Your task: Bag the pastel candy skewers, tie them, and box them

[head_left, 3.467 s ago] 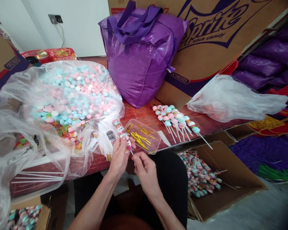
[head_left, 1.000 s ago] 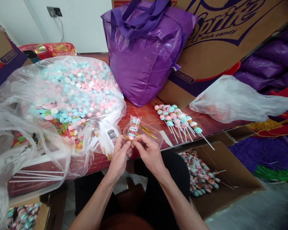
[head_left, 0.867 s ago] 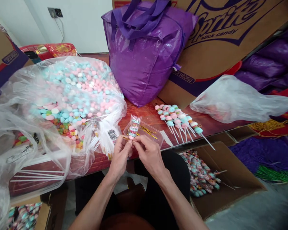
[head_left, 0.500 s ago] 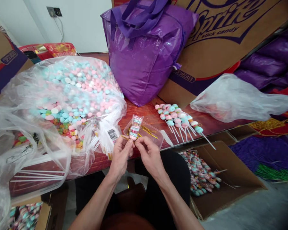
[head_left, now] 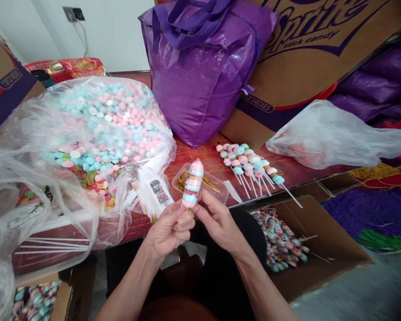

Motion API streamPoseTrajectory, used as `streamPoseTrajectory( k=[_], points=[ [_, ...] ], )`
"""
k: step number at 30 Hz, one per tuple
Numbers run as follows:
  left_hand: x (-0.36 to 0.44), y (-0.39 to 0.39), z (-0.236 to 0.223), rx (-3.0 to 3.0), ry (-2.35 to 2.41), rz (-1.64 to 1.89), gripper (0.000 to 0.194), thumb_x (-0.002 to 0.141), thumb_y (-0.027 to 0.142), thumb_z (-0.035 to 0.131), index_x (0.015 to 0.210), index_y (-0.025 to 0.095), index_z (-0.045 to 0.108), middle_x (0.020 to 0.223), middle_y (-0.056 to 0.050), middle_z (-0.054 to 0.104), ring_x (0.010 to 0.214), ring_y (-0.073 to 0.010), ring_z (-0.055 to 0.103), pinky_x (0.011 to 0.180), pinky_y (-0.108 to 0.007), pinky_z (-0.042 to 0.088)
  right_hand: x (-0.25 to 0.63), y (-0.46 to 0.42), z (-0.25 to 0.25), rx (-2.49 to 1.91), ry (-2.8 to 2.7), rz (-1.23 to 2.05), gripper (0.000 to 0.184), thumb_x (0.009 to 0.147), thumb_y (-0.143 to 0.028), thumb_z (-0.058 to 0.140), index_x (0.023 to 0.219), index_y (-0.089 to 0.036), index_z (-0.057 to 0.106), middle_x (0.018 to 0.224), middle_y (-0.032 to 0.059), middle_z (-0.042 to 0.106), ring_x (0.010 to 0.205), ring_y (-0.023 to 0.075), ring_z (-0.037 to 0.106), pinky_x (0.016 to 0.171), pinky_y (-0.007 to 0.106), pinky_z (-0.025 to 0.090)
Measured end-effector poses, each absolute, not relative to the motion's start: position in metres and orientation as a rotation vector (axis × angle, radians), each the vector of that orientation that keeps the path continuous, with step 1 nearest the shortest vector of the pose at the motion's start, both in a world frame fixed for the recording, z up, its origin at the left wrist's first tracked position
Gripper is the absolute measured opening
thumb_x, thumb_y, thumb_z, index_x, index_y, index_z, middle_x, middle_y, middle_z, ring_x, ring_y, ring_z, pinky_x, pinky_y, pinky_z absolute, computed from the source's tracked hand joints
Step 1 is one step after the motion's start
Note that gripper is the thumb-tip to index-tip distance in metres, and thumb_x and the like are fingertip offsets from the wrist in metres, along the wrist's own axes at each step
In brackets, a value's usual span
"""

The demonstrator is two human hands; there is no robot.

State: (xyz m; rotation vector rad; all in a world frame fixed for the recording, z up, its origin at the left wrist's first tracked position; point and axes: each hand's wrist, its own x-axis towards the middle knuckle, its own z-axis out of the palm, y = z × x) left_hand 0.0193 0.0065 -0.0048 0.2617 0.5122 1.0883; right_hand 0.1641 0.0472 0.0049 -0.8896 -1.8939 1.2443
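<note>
My left hand [head_left: 169, 227] and my right hand [head_left: 217, 218] are both closed at the base of one wrapped candy skewer [head_left: 193, 188], which stands upright between them, pink, white and blue in a clear sleeve. Just behind it on the red table lies a clear plastic tray [head_left: 217, 185] with several gold twist ties. To the right of the tray lie several unwrapped candy skewers [head_left: 249, 164] with white sticks. A bundle of clear printed sleeves [head_left: 155, 194] lies left of my hands.
A big clear bag of pink and blue candies [head_left: 96, 125] fills the table's left. A purple tote [head_left: 200, 67] stands behind, against a large cardboard box [head_left: 307, 53]. An open carton of wrapped skewers [head_left: 280, 243] sits on the floor right; a crumpled clear bag [head_left: 334, 136] lies at the table's right end.
The skewer has come up and toward me from over the tray and stands more upright. Both hands have shifted nearer, the left curled tighter under its base.
</note>
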Motion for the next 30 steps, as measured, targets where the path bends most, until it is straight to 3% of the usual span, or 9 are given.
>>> streamPoseTrajectory(
  k=[4, 6, 8, 11, 15, 18, 20, 25, 30],
  points=[
    [0.033, 0.005, -0.009, 0.481, 0.881, 1.354, 0.029, 0.082, 0.042, 0.075, 0.091, 0.019, 0.059, 0.060, 0.005, 0.049, 0.047, -0.0048, 0.030, 0.044, -0.015, 0.027, 0.158, 0.047, -0.005, -1.036, -1.957, 0.998, 0.008, 0.097, -0.023, 0.042, 0.095, -0.022, 0.049, 0.083, 0.0013, 0.055, 0.075, 0.0166, 0.053, 0.073, 0.029, 0.046],
    [0.038, 0.001, -0.012, 0.604, 1.054, 1.459, 0.025, 0.083, 0.042, 0.073, 0.091, 0.019, 0.065, 0.070, 0.001, 0.058, 0.060, -0.0098, 0.048, 0.056, -0.019, 0.041, 0.156, 0.045, -0.007, -1.083, -1.957, 0.947, 0.009, 0.096, -0.021, 0.041, 0.095, -0.021, 0.050, 0.083, 0.0018, 0.056, 0.074, 0.0168, 0.053, 0.071, 0.029, 0.046],
    [0.039, -0.003, -0.013, 0.679, 1.140, 1.487, 0.023, 0.082, 0.039, 0.074, 0.090, 0.018, 0.070, 0.081, -0.003, 0.064, 0.076, -0.0150, 0.057, 0.069, -0.024, 0.047, 0.154, 0.043, -0.005, -1.097, -1.961, 0.955, 0.010, 0.096, -0.019, 0.041, 0.096, -0.021, 0.051, 0.084, 0.0022, 0.058, 0.076, 0.0172, 0.055, 0.072, 0.029, 0.047],
    [0.034, -0.001, -0.013, 0.612, 1.124, 1.507, 0.024, 0.079, 0.036, 0.078, 0.091, 0.017, 0.073, 0.078, -0.002, 0.063, 0.071, -0.0124, 0.055, 0.064, -0.021, 0.044, 0.154, 0.042, 0.000, -1.085, -1.989, 0.947, 0.011, 0.097, -0.019, 0.043, 0.096, -0.021, 0.054, 0.083, 0.0019, 0.061, 0.077, 0.0168, 0.058, 0.072, 0.028, 0.048],
    [0.022, 0.012, -0.011, 0.244, 0.908, 1.387, 0.033, 0.064, 0.032, 0.089, 0.084, 0.014, 0.071, 0.065, 0.004, 0.051, 0.051, -0.0034, 0.036, 0.045, -0.015, 0.028, 0.156, 0.044, -0.003, -0.961, -2.041, 0.620, 0.024, 0.100, -0.015, 0.039, 0.101, -0.020, 0.063, 0.092, 0.0069, 0.067, 0.085, 0.0168, 0.065, 0.077, 0.029, 0.052],
    [0.017, 0.018, -0.008, 0.083, 0.834, 1.309, 0.040, 0.054, 0.026, 0.094, 0.083, 0.013, 0.069, 0.070, 0.003, 0.053, 0.054, -0.0027, 0.040, 0.043, -0.012, 0.027, 0.159, 0.048, -0.009, -0.839, -2.126, 0.338, 0.031, 0.100, -0.011, 0.040, 0.112, -0.021, 0.067, 0.107, 0.0113, 0.069, 0.099, 0.0188, 0.067, 0.083, 0.031, 0.053],
    [0.019, 0.016, -0.006, 0.048, 0.816, 1.296, 0.042, 0.053, 0.024, 0.095, 0.084, 0.013, 0.069, 0.072, 0.003, 0.054, 0.056, -0.0030, 0.043, 0.042, -0.012, 0.028, 0.160, 0.050, -0.012, -0.790, -2.170, 0.194, 0.028, 0.098, -0.012, 0.047, 0.112, -0.022, 0.069, 0.103, 0.0104, 0.072, 0.094, 0.0197, 0.068, 0.081, 0.032, 0.053],
    [0.029, 0.009, -0.006, 0.079, 0.751, 1.335, 0.037, 0.061, 0.027, 0.092, 0.090, 0.017, 0.070, 0.071, 0.004, 0.055, 0.058, -0.0044, 0.047, 0.046, -0.014, 0.035, 0.150, 0.048, -0.010, -0.805, -2.093, 0.145, 0.021, 0.096, -0.011, 0.049, 0.100, -0.020, 0.068, 0.090, 0.0099, 0.071, 0.083, 0.0203, 0.066, 0.076, 0.034, 0.052],
    [0.025, 0.009, -0.003, 0.213, 0.689, 1.346, 0.033, 0.075, 0.045, 0.080, 0.092, 0.019, 0.071, 0.092, -0.004, 0.067, 0.083, -0.0159, 0.062, 0.073, -0.027, 0.051, 0.137, 0.036, -0.002, -0.904, -1.916, 0.416, 0.017, 0.097, -0.012, 0.045, 0.090, -0.020, 0.057, 0.077, 0.0040, 0.061, 0.072, 0.0170, 0.059, 0.065, 0.029, 0.048]
  ],
)
